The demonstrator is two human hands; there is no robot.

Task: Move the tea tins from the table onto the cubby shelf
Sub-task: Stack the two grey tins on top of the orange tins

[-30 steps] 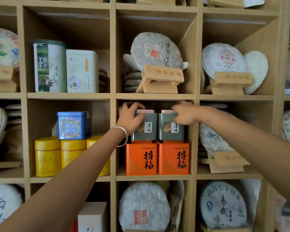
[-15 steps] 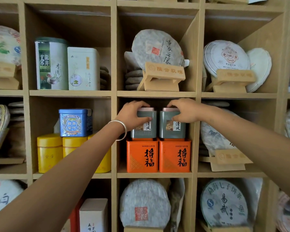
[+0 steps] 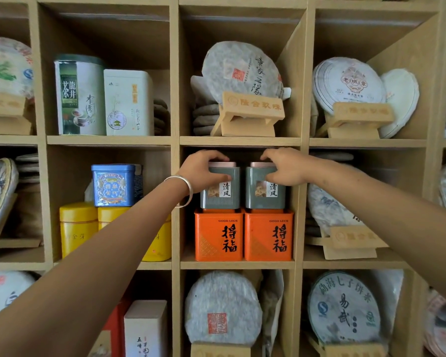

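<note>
Hands clamped: left hand (image 3: 200, 172) on left grey-green square metal tin (image 3: 220, 188), right hand (image 3: 285, 167) on its twin (image 3: 264, 188). Both tins perched atop orange square tins (image 3: 243, 235) below hands. Risk: uneven release nudges tin off narrow orange lid, toppling forward.

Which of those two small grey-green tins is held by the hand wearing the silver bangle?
The left grey-green tin, atop the left orange tin; the left hand wears the bangle.
</note>
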